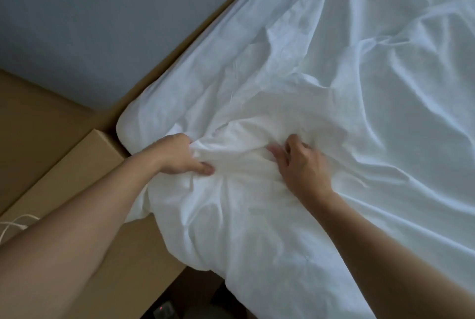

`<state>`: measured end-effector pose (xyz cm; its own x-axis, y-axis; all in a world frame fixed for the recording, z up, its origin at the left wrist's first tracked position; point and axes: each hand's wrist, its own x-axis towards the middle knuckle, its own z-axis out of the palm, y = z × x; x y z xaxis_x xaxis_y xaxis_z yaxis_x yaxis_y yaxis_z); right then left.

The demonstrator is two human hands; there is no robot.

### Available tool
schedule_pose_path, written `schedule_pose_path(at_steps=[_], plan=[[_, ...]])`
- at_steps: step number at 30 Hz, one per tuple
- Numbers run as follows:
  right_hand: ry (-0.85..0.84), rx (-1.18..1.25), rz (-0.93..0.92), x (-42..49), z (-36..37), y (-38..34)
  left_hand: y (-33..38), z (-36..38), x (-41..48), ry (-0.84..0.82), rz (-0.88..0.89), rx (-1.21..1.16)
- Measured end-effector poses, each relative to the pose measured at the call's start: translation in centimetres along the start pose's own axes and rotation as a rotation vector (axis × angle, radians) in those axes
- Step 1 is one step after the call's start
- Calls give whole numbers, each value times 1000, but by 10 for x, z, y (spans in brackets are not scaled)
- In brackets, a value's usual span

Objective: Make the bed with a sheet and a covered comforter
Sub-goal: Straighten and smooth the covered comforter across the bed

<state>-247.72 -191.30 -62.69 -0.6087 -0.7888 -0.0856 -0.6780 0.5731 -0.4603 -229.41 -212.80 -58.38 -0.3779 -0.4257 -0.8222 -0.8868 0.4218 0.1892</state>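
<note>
A white covered comforter lies rumpled across the bed, its near corner bunched and hanging over the bed's left edge. My left hand grips a fold of the white fabric at that corner, thumb pressed on top. My right hand rests a little to the right on the same bunched cloth, fingers curled into it. Whether a separate sheet lies beneath cannot be told; everything on the bed is white.
A tan wooden bed frame runs along the grey wall. A tan bedside unit stands at the left by the corner, with a white cable on it. Dark floor shows at the bottom.
</note>
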Motion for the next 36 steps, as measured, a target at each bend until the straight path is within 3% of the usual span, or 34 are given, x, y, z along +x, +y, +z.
schedule_pose_path(at_steps=[3,7,10,13,18,20,24,29,32,34,36], plan=[[16,49,89,-20,-19,12,6,-1,5,-3,46,162],[-68,-3,241,-45,-29,29,10,4,3,-41,113,151],[82,-200,280,-53,-27,48,9,-1,-10,-130,148,-79],[53,-260,447,-53,-17,74,10,-9,-29,-168,89,-375],[-126,60,525,-40,-29,86,23,0,-56,-81,-14,-497],[-86,105,542,-43,-51,82,33,0,-74,-34,-8,-539],[-38,93,631,-88,-104,83,50,-9,-117,39,-16,-542],[-177,-12,937,-180,-173,116,87,-23,-190,-25,105,-528],[-301,-52,1008,-204,-201,104,115,-20,-232,-18,166,-464],[-292,37,1000,-198,-222,73,133,-15,-258,28,197,-434],[-197,353,956,-181,-245,29,155,-5,-282,72,237,-363]])
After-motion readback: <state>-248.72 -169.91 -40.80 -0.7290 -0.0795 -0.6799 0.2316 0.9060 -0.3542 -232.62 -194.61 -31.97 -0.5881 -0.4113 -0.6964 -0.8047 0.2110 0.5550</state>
